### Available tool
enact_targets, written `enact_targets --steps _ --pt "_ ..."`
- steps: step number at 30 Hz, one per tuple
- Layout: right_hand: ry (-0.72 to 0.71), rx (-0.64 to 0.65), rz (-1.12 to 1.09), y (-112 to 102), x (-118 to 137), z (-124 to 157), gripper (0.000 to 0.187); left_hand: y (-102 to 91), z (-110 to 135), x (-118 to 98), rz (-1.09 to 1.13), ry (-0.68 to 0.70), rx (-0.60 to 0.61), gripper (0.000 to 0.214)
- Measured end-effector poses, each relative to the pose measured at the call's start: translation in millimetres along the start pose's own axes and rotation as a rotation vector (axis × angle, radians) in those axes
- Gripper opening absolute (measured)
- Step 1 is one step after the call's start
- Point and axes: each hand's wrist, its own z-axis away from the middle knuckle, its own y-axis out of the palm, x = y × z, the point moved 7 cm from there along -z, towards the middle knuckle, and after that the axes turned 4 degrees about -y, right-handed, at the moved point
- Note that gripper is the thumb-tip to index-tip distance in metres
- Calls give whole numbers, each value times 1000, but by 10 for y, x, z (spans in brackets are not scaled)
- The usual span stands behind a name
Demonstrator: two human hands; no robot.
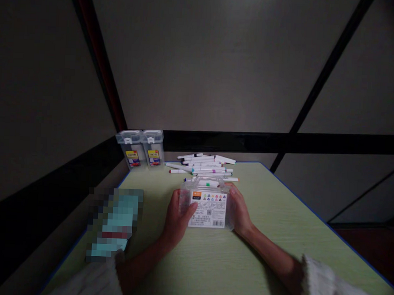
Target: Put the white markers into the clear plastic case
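Note:
Between my hands is a clear plastic marker case with a handle on top and a white printed label facing me. My left hand grips its left side, thumb across the front by the label. On the right side my right hand wraps around the edge, its fingers partly behind the case. Just beyond the case lies a loose pile of white markers with coloured ends, some partly hidden by the case. Whether anything is inside the case I cannot tell.
Two lidded clear plastic containers with yellow labels stand at the back left of the pale green table. A blurred-out teal object lies near the left edge. Grey wall panels rise behind the table.

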Motion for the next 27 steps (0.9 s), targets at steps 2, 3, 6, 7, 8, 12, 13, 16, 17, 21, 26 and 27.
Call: enact_targets --steps 2,3,6,7,8,12,13,16,17,21,26,27 --pt "-12 -18 14 -22 4 5 21 4 0 3 -10 -2 -1 25" --pt "-18 -26 22 -32 6 6 21 5 -1 5 -15 -3 -3 25" --pt "-43 -37 62 -56 19 -6 21 2 -7 -2 -24 9 -12 26" --pt "-56 -39 81 -66 25 -12 20 2 -8 -6 -22 14 -13 25" --pt "-66 -41 100 -75 30 -18 19 3 -9 -10 -18 18 -10 26" --pt "-60 -35 130 -88 17 -30 21 8 -1 -14 5 14 2 25" --pt "-49 -35 124 -88 8 -29 22 10 2 -13 10 10 6 25" --pt "-18 -64 130 -106 -9 -23 22 14 12 -12 15 2 16 25" --pt "-14 -81 150 -120 -9 -22 22 15 15 -13 13 1 18 25" --pt "-38 -148 294 -178 28 -35 25 2 16 -9 2 5 5 26" --pt "-87 -200 465 -186 108 -41 28 -1 10 13 -3 1 12 26" --pt "-93 -204 486 -181 122 -38 29 0 10 12 -4 0 12 26"
